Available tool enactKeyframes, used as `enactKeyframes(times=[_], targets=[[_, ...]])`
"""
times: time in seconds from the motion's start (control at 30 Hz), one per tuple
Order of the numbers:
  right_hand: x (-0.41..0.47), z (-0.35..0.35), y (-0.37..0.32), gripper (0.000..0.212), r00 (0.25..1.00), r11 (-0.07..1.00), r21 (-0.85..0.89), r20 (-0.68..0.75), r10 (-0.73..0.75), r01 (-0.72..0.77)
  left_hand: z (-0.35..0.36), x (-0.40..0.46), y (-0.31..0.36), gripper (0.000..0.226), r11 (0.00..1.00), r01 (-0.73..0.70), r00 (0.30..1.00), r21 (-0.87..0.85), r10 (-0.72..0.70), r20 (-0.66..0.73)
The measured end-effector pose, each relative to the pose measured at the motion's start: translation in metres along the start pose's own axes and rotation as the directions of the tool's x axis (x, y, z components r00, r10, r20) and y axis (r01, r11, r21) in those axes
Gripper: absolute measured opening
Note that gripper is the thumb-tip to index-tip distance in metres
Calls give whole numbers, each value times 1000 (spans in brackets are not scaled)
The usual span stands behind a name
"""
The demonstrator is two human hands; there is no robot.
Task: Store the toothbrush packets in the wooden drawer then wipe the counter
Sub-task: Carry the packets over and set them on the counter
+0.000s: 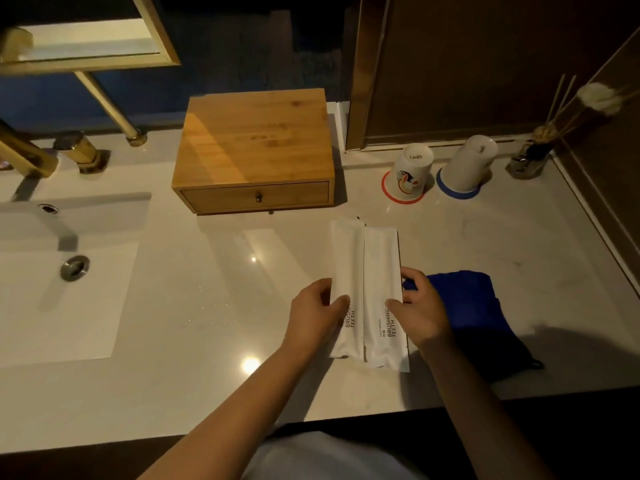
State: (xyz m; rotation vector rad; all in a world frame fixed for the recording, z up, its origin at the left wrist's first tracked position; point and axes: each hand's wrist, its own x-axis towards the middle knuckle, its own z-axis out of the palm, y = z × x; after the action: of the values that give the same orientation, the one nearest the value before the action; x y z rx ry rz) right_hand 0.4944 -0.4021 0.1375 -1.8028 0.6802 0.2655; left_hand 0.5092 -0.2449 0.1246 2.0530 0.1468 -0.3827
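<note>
Two white toothbrush packets printed "BRUSHING TEETH" lie side by side on the pale counter (214, 306). My left hand (317, 315) pinches the left packet (346, 265) at its left edge. The right packet (381, 268) is gripped on its right edge by my right hand (420, 306). Behind them stands a wooden drawer box (254, 147); its drawer front (254, 196) with a small knob is closed. A blue cloth (474, 313) lies crumpled just right of my right hand.
A white sink basin (69, 271) with a gold tap (31, 150) fills the left. Two upturned cups (412, 171) (469, 164) on coasters and a reed diffuser (530, 157) stand at the back right. The counter's front edge runs just below my forearms.
</note>
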Motion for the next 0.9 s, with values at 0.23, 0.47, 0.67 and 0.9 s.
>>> enactKeyframes(times=[0.23,0.47,0.67,0.9], targets=[[-5,-2,5,51,963,798,-569,-40,-268,198,-1,-8,-10,69,867,-276,957,414,290,32],[-15,-4,37,55,822,341,-796,313,-475,500,-19,-36,-28,86,673,-561,822,482,382,423],[-18,1,42,59,844,292,-834,325,-426,469,-16,-37,-24,81,543,-578,816,610,414,404],[-16,4,26,46,865,391,-807,270,-423,443,-23,-35,-20,80,507,-564,825,651,323,463]])
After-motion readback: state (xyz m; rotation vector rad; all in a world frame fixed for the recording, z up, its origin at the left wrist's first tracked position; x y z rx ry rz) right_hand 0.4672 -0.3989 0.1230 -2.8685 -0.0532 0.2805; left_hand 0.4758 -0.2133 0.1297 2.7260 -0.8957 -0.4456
